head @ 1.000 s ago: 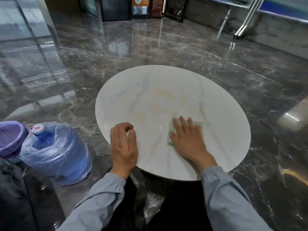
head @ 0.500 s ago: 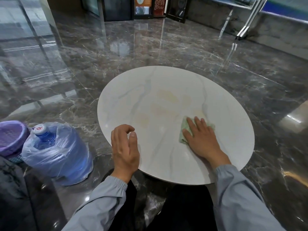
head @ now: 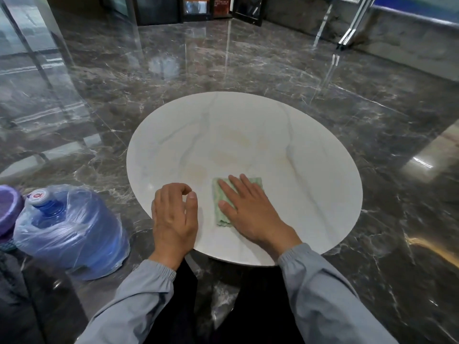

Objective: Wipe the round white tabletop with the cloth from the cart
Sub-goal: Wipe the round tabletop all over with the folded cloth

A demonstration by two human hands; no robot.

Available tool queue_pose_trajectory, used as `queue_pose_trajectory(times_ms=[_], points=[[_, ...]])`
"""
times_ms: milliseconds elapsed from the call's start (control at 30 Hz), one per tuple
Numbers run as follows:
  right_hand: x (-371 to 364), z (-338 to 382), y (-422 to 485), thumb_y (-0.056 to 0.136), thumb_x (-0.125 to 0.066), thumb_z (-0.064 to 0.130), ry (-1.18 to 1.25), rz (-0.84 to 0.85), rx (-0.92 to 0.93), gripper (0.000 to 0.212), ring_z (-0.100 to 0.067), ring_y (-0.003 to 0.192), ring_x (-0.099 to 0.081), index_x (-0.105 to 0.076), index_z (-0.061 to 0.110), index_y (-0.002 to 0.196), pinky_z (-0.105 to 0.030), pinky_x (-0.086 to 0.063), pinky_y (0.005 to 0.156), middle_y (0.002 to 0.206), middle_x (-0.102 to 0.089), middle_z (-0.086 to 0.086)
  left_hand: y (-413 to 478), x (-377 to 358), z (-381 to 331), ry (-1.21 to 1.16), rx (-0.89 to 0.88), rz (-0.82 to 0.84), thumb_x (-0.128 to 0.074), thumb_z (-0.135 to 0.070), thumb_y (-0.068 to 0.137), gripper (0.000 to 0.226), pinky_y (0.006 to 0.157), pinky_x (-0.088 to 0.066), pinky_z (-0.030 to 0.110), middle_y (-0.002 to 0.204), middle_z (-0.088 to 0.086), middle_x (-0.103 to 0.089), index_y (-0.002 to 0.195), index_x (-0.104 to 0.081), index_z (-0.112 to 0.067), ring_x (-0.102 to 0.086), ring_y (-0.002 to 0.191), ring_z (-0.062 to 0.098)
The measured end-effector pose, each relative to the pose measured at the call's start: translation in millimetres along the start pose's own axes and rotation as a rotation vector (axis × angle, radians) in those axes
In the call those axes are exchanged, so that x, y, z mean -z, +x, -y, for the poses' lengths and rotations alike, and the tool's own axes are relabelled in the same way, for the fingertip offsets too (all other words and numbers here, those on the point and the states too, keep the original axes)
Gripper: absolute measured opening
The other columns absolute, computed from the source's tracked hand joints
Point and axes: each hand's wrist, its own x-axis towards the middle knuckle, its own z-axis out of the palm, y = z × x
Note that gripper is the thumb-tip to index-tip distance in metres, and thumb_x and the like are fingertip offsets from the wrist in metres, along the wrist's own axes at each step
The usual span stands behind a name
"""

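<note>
Nearest the camera, two grey sleeves are reaching out over dark trousers. The right grip (head: 250, 209) is lying flat with its fingers straight and spread, pressing the green cloth (head: 219, 218) onto the near part of the desk (head: 310, 150); nothing is being pinched or curled around. The left grip (head: 173, 217) is hovering or resting at the near-left rim, fingers loosely curled and holding nothing. Whether it is touching the surface I cannot tell.

The cloth is sitting under the right palm, folded into a rectangle whose long axis is running from near to far. Its left edge is showing just beside the thumb. Faint yellowish patches (head: 236, 137) are lying beyond the cloth, towards the middle, so the next stroke is probably heading forward and slightly left.

The white, grey-veined top is looking glossy. On the floor (head: 248, 65) to the left, a bagged blue water bottle (head: 72, 229) is standing near a purple basket (head: 10, 204). Dark polished marble is reflecting lights all the way back to dark cabinets.
</note>
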Motion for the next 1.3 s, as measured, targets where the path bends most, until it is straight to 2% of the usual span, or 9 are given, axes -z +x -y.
queue_pose_trajectory(times_ms=[233, 333, 567, 733, 867, 1000, 1100, 1200, 1300], points=[[38.1, -144.7, -24.9, 0.109, -0.022, 0.049, -0.008, -0.113, -0.486, 0.061, -0.026, 0.16, 0.003, -0.005, 0.035, 0.165, -0.046, -0.002, 0.127, 0.174, -0.004, -0.001, -1.0, 0.5, -1.8, -0.004, 0.01, 0.001, -0.038, -0.032, 0.105, 0.024, 0.085, -0.035, 0.034, 0.099, -0.01, -0.048, 0.1, -0.055, -0.016, -0.041, 0.092, 0.013], [46.5, -164.7, -25.1, 0.107, -0.018, 0.049, -0.022, -0.094, -0.616, 0.063, -0.029, 0.159, 0.005, -0.002, 0.032, 0.166, -0.05, -0.001, 0.127, 0.175, 0.0, -0.003, -1.6, -1.7, -4.8, 0.037, 0.007, 0.03, -0.037, -0.035, 0.105, 0.026, 0.085, -0.032, 0.031, 0.099, -0.011, -0.047, 0.101, -0.056, -0.017, -0.039, 0.092, 0.01], [5.7, -26.9, 12.5, 0.108, -0.017, 0.051, -0.125, -0.037, -0.164, 0.064, -0.029, 0.159, 0.013, 0.001, 0.03, 0.166, -0.05, 0.004, 0.127, 0.174, 0.008, 0.0, -1.5, -3.4, -2.8, 0.088, 0.005, 0.082, -0.038, -0.038, 0.105, 0.029, 0.087, -0.033, 0.033, 0.101, -0.008, -0.052, 0.104, -0.057, -0.017, -0.041, 0.094, 0.013], [-17.1, 35.6, -3.0, 0.107, -0.017, 0.058, -0.082, -0.015, 0.098, 0.064, -0.013, 0.155, 0.026, 0.003, 0.037, 0.165, -0.041, 0.016, 0.126, 0.171, 0.016, 0.012, -0.6, -0.6, 0.8, 0.057, -0.015, 0.063, -0.038, -0.038, 0.104, 0.031, 0.086, -0.034, 0.034, 0.102, -0.007, -0.051, 0.105, -0.057, -0.013, -0.04, 0.095, 0.013], [0.3, -13.5, -1.6, 0.109, -0.024, 0.053, -0.038, -0.027, -0.01, 0.063, -0.015, 0.159, 0.015, -0.003, 0.037, 0.165, -0.039, 0.007, 0.127, 0.174, 0.007, 0.004, -0.4, -0.7, 1.9, 0.055, -0.025, 0.079, -0.038, -0.037, 0.105, 0.03, 0.086, -0.033, 0.032, 0.1, -0.009, -0.049, 0.103, -0.057, -0.014, -0.04, 0.094, 0.013], [24.5, -104.1, -12.5, 0.111, -0.028, 0.044, -0.079, -0.109, -0.335, 0.062, -0.027, 0.16, 0.006, -0.003, 0.029, 0.166, -0.046, -0.003, 0.127, 0.174, 0.003, -0.009, 0.2, -0.4, 1.5, 0.028, -0.002, 0.063, -0.039, -0.035, 0.105, 0.025, 0.084, -0.034, 0.031, 0.098, -0.01, -0.05, 0.101, -0.056, -0.017, -0.042, 0.091, 0.013], [38.9, -143.2, -22.4, 0.108, -0.021, 0.049, 0.026, -0.119, -0.554, 0.063, -0.025, 0.16, 0.008, -0.003, 0.033, 0.166, -0.049, -0.001, 0.128, 0.174, 0.005, -0.004, -1.4, -1.8, -0.1, 0.03, -0.008, 0.048, -0.042, -0.03, 0.104, 0.02, 0.083, -0.036, 0.032, 0.097, -0.01, -0.05, 0.099, -0.056, -0.016, -0.044, 0.089, 0.015], [34.6, -122.7, -9.9, 0.108, -0.018, 0.046, -0.002, -0.107, -0.555, 0.063, -0.028, 0.159, 0.008, -0.002, 0.028, 0.166, -0.052, 0.002, 0.127, 0.174, 0.002, 0.001, -2.1, -2.9, -2.0, 0.017, 0.01, 0.027, -0.044, -0.026, 0.104, 0.017, 0.081, -0.036, 0.033, 0.096, -0.01, -0.05, 0.099, -0.057, -0.016, -0.044, 0.088, 0.015], [16.9, -61.3, 7.7, 0.11, -0.02, 0.045, -0.063, -0.073, -0.358, 0.062, -0.029, 0.159, 0.009, 0.0, 0.027, 0.166, -0.052, 0.005, 0.127, 0.174, 0.004, 0.003, -2.2, -1.9, -2.4, -0.021, 0.016, -0.017, -0.042, -0.025, 0.103, 0.019, 0.082, -0.034, 0.03, 0.096, -0.011, -0.05, 0.099, -0.057, -0.014, -0.043, 0.089, 0.013]])
